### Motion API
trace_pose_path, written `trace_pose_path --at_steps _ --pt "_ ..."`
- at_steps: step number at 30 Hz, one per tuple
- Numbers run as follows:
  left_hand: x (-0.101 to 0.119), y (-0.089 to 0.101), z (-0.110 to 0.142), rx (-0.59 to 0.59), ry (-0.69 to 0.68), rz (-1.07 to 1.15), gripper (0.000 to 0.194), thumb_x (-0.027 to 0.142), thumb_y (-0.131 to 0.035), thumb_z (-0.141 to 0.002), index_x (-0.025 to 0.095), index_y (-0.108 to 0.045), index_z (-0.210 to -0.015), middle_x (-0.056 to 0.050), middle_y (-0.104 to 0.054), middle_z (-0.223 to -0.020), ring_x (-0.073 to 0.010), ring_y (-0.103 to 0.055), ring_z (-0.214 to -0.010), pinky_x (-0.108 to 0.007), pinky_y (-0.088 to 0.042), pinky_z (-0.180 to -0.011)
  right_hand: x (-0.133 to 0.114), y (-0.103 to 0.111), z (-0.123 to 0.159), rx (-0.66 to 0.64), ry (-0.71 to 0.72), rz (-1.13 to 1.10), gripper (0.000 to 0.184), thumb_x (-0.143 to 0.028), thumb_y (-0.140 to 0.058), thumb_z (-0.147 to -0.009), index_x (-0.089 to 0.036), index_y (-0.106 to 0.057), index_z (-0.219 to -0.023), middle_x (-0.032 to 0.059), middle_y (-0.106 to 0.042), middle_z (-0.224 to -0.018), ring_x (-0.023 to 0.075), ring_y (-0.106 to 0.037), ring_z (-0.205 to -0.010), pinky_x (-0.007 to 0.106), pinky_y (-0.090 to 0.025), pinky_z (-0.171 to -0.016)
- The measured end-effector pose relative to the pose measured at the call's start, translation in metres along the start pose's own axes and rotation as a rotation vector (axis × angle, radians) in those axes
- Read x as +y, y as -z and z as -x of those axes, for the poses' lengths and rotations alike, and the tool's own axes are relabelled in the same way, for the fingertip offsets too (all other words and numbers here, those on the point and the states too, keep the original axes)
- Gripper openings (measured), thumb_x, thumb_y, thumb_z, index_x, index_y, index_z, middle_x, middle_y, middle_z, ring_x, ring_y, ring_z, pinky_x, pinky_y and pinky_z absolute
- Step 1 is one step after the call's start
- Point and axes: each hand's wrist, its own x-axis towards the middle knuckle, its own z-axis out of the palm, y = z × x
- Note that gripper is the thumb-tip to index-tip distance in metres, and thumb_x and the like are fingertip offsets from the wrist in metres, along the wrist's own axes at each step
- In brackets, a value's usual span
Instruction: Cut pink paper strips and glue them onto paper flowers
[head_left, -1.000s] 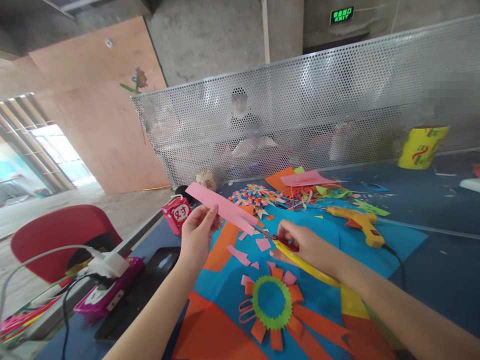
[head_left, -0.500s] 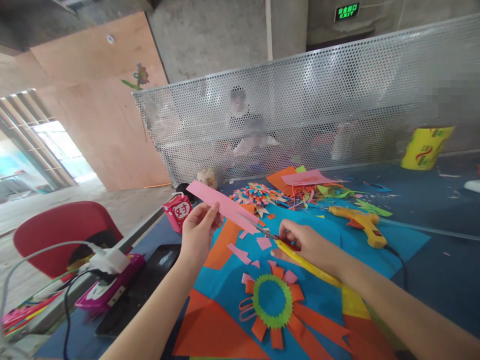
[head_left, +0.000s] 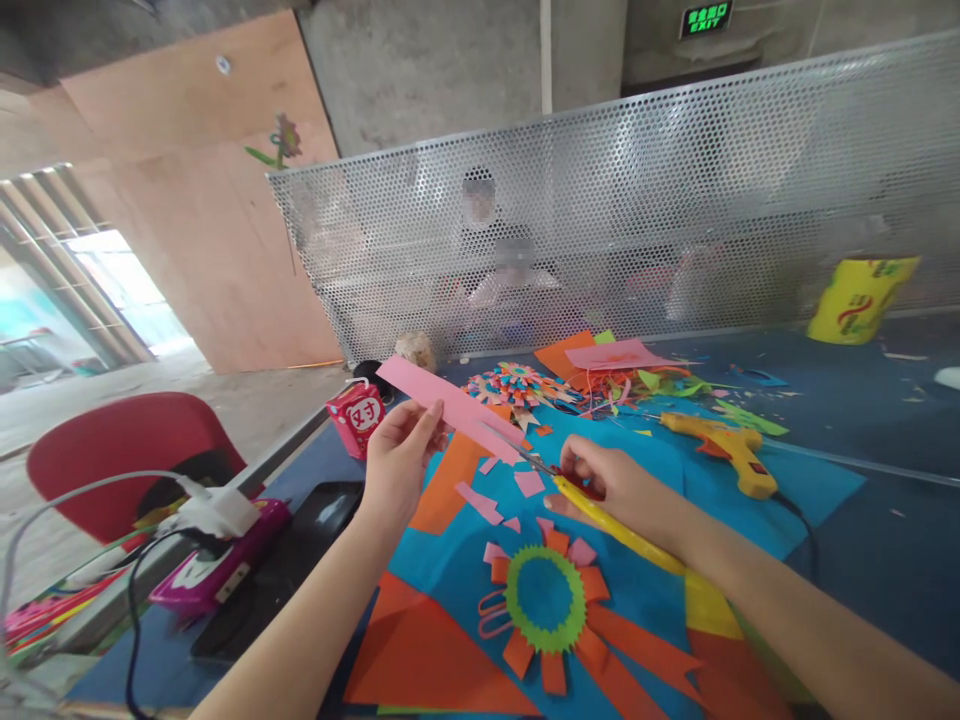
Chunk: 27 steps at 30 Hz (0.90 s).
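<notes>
A long pink paper strip (head_left: 446,407) is pinched at its lower edge by the left hand (head_left: 397,462) and held tilted above the blue paper sheet (head_left: 660,600). The yellow-handled metal scissors (head_left: 559,483) are gripped by the right hand (head_left: 619,487), fingers closed round the handles; the blades meet the strip's right end, seemingly part-closed on it. Small pink paper offcuts (head_left: 480,503) lie beneath, near a green and orange paper flower (head_left: 545,603)
</notes>
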Motion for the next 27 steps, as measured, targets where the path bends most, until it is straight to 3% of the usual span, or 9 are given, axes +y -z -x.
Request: trace_pose_path --at_steps 11,21,27 --pt "-0.0007 0.0 0.0007 0.016 0.022 -0.002 0.016 0.027 -0.069 -0.062 0.015 -0.059 -0.067 0.004 -0.052 -0.052 -0.0053 -0.047 -0.049 -0.018 -0.04 -0.05 -0.0026 0.0004 0.0004 0.005 0.0 0.001 0.028 -0.042 -0.056 -0.073 -0.021 -0.038 -0.074 -0.0059 -0.047 -0.062 0.0085 -0.04 -0.053 0.02 -0.029 -0.046" --pt "-0.0001 0.004 -0.0018 0.048 -0.115 -0.079 0.02 0.028 -0.069 -0.061 0.015 -0.061 -0.073 0.002 -0.058 -0.061 -0.006 -0.049 -0.05 -0.019 -0.04 -0.047 0.0011 -0.0003 0.0009 -0.042 -0.011 -0.037 0.026 -0.036 -0.059 -0.072 -0.021 -0.038 -0.074 -0.006 -0.047 -0.064 0.0083 -0.04 -0.055 0.019 -0.031 -0.048" --pt "-0.0012 0.0012 0.0008 0.013 -0.108 -0.121 0.015 0.026 -0.068 -0.063 0.015 -0.059 -0.066 0.004 -0.054 -0.053 -0.0053 -0.046 -0.045 -0.02 -0.041 -0.048 -0.0006 0.0003 0.0019 -0.05 -0.014 -0.051 0.027 -0.038 -0.059 -0.072 -0.021 -0.037 -0.074 -0.005 -0.049 -0.065 0.0097 -0.044 -0.059 0.02 -0.033 -0.05"
